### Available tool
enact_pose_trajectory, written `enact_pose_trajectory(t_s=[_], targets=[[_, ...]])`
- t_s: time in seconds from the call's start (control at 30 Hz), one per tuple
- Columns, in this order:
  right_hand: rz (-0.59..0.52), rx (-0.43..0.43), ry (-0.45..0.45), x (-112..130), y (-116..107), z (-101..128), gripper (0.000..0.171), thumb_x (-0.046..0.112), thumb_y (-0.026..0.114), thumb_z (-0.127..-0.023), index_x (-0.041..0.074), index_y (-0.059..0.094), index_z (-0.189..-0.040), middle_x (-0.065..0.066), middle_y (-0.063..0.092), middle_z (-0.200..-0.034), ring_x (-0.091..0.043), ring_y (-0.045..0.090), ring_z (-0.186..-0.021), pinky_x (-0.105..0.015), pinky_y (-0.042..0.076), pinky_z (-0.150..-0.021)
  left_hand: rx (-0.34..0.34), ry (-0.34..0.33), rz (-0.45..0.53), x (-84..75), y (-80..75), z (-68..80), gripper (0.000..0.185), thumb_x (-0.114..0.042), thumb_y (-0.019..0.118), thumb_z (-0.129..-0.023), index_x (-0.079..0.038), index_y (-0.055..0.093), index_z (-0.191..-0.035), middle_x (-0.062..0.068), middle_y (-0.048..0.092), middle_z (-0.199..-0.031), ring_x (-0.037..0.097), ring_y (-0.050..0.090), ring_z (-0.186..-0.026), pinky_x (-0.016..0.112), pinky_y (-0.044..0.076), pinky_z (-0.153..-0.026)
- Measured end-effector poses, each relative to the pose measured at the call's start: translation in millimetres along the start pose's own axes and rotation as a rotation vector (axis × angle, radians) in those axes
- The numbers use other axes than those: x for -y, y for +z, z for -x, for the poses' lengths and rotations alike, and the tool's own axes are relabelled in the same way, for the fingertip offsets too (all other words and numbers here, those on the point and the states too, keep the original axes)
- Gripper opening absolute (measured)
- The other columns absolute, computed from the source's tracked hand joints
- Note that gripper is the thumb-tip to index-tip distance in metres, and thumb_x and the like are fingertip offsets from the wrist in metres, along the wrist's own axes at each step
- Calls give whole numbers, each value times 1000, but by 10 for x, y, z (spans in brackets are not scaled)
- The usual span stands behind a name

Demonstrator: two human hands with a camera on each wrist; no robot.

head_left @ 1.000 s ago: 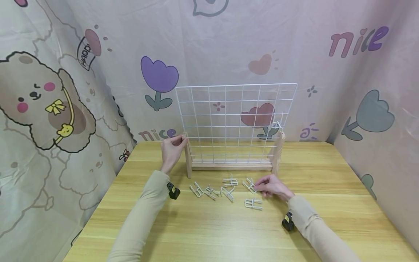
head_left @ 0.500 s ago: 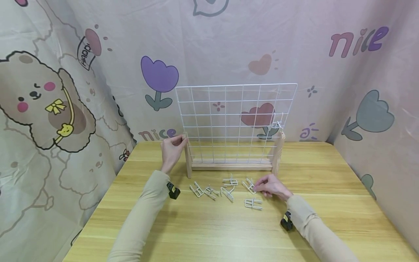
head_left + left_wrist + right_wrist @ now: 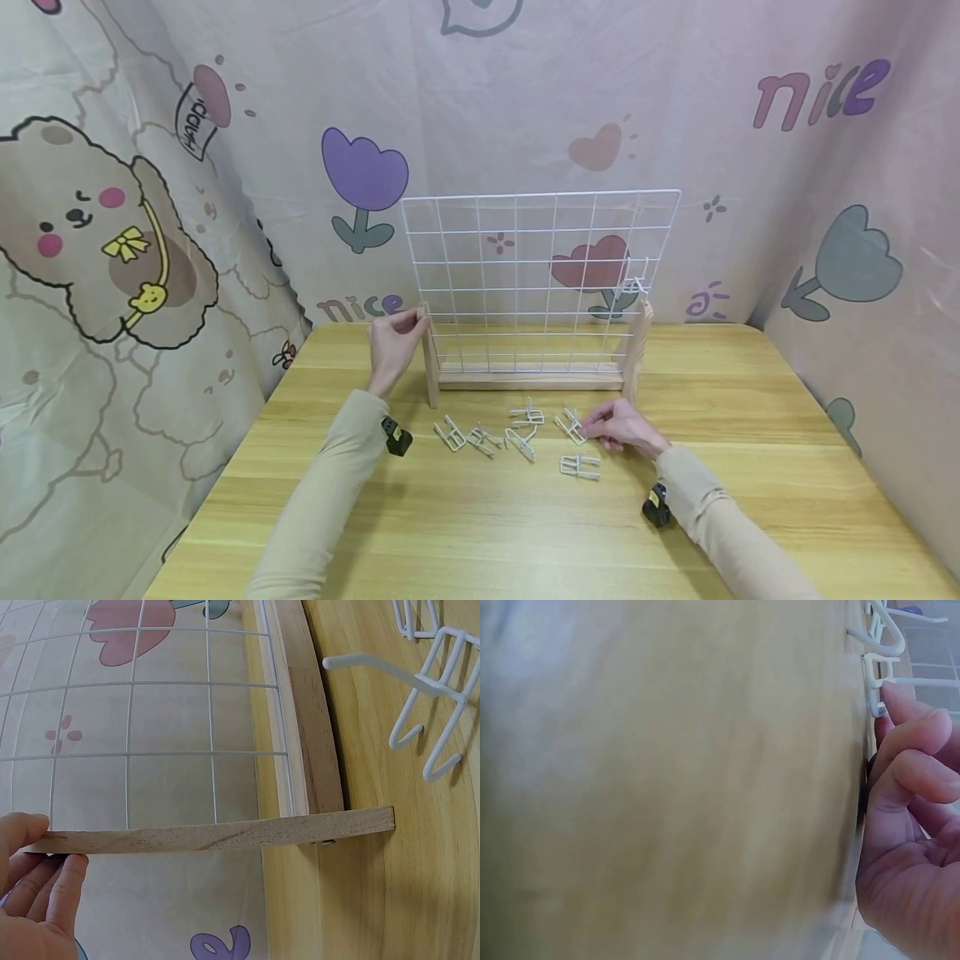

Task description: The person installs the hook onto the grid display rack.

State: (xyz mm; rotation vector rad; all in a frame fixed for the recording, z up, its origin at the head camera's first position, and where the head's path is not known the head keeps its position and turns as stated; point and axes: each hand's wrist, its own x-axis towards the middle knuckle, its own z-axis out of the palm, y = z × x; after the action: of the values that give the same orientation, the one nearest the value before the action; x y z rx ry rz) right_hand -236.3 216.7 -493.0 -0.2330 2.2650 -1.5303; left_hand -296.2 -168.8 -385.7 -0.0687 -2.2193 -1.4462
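Observation:
My left hand [image 3: 393,343] pinches the top of the left wooden post [image 3: 217,834] of a display stand, thumb on one face and fingers on the other. The stand bears a white wire grid [image 3: 517,262]. On the table in front of it, my right hand [image 3: 621,425] pinches the edge of a white wire hook [image 3: 572,426] between thumb and forefinger, its other fingers curled. The right wrist view shows the same hook [image 3: 875,686] at the fingertips. Another white hook [image 3: 633,286] hangs on the grid's right side.
Several more white hooks lie loose before the stand, among them one at the far left [image 3: 451,434] and one nearer me [image 3: 580,467]. The right wooden post [image 3: 639,350] stands upright on the wooden table [image 3: 480,533]. Printed cloth [image 3: 525,108] hangs behind and at both sides.
My right hand has shifted very slightly left at the hook. The left hand keeps its hold on the post, and the loose hooks lie as before.

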Motion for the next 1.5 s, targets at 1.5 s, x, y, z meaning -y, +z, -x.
enact_pose_trajectory(t_s=[1.5], targets=[[-44, 76, 35, -3, -31, 14, 18, 10, 72, -91, -7, 68, -98, -1, 73, -71, -5, 61, -52, -14, 43, -43, 10, -7, 19, 1, 11, 2, 28, -13, 76, -90, 0, 73, -115, 21, 75, -113, 33, 75, -102, 8, 56, -76]])
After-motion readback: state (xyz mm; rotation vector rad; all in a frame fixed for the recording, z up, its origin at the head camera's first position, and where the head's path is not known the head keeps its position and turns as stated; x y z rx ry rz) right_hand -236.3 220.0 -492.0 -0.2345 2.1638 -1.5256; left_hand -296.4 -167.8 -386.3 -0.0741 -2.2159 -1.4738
